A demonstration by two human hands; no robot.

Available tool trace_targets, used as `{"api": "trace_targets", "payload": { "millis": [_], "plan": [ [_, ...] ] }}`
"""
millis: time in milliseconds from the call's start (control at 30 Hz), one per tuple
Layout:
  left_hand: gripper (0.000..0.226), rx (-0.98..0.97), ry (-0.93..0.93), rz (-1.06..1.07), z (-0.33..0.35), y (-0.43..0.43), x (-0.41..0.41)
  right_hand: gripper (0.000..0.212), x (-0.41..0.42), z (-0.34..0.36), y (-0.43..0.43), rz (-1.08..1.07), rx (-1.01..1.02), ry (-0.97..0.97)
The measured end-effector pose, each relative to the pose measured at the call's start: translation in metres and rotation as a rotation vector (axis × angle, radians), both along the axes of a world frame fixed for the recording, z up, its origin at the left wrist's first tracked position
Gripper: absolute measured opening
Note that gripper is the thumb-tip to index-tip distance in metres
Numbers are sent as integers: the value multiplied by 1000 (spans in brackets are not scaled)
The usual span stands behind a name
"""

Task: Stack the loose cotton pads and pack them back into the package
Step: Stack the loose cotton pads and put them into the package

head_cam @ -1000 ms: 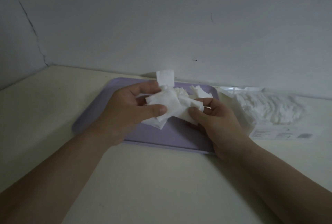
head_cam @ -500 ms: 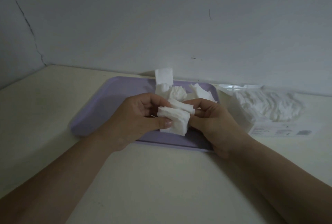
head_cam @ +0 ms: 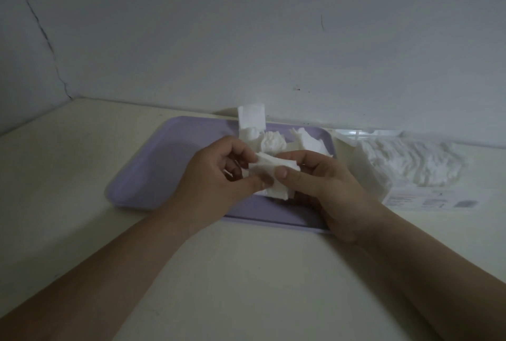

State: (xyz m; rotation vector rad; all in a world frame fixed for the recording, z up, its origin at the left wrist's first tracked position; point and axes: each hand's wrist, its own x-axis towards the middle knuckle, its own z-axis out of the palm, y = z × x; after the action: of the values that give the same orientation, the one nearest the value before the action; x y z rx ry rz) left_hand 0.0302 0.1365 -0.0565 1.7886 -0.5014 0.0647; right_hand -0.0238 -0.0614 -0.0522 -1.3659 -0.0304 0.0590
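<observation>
Head view: both hands meet over the near right part of a lilac tray [head_cam: 153, 165] on the table [head_cam: 246, 272]. The left hand [head_cam: 216, 176] and the right hand [head_cam: 325, 190] share a small stack of cotton pads [head_cam: 271, 173], and the fingers [head_cam: 284, 172] of each hand are clamped on it, thumbs on the near face and the other fingers curled behind. More loose pads [head_cam: 273, 141] lie crumpled at the far side of the tray, one standing upright. The package [head_cam: 410, 165], clear and already part full, lies on the table just right of the tray.

These pads look very light, soft and floppy, and thin layers will likely slide or fan apart. Holding the stack by opposite edges with even, gentle pressure should keep it square; a hard squeeze would probably buckle it.
</observation>
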Motion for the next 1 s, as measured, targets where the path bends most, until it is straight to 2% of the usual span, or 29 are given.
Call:
{"api": "trace_targets", "payload": {
  "millis": [133,267,433,633,900,1000],
  "plan": [
    [27,0,-76,6,-2,-3,0,22,3,-1,3,-82,40,21],
    [18,34,-209,18,-5,-3,1,38,3,-1,1,-87,104,48],
    [21,114,-349,34,-2,-3,-1,59,1,-8,1,-23,-51,-87],
    [17,53,-194,-32,3,-1,-4,66,3,-11,-1,-1,-156,-147],
    [17,26,-124,-105,2,3,3,32,1,-9,5,-52,-151,-164],
    [17,28,-80,-156,0,6,8,34,2,-10,4,-71,-124,-138]
  ]
}}
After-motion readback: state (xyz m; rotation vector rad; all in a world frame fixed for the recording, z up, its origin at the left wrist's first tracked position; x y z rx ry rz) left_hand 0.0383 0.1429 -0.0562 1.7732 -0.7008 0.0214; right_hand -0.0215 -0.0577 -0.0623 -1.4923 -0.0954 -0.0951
